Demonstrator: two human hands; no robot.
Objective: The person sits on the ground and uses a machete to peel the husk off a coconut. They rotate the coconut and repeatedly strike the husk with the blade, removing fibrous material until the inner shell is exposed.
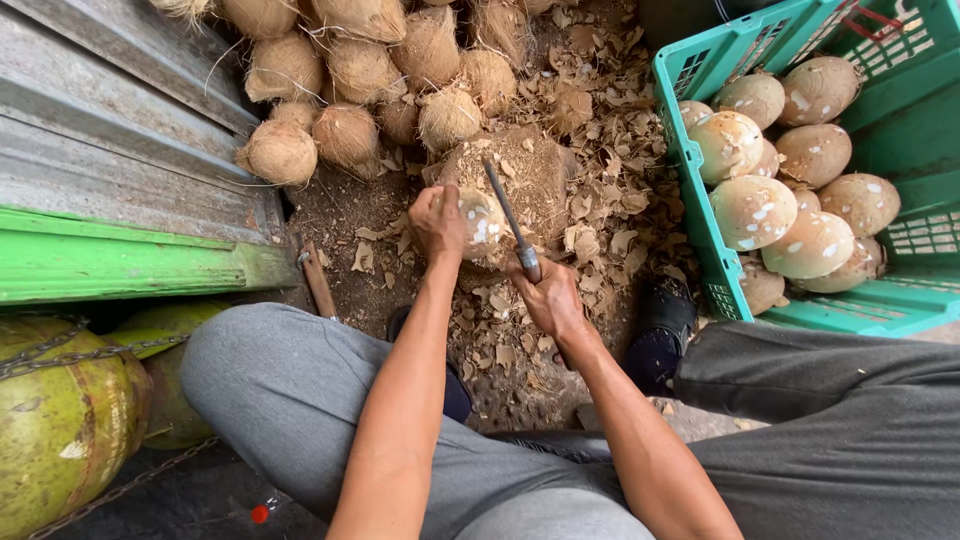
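Gripping coconut point(484, 222) w/ left hand point(437, 220), right hand point(549, 297) holding knife point(512, 222)

1 head-worn camera looks steeply down from close above the lap, facing forward over both forearms to the ground, with a crate point(700, 215) at right and a metal sheet point(110, 120) at left.

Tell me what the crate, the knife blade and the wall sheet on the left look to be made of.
Crate: moulded plastic, matte teal, judging by its slotted lattice walls. Knife blade, held in the right hand: likely steel, dull grey and thin. Wall sheet: probably corrugated metal, weathered grey with ridges.
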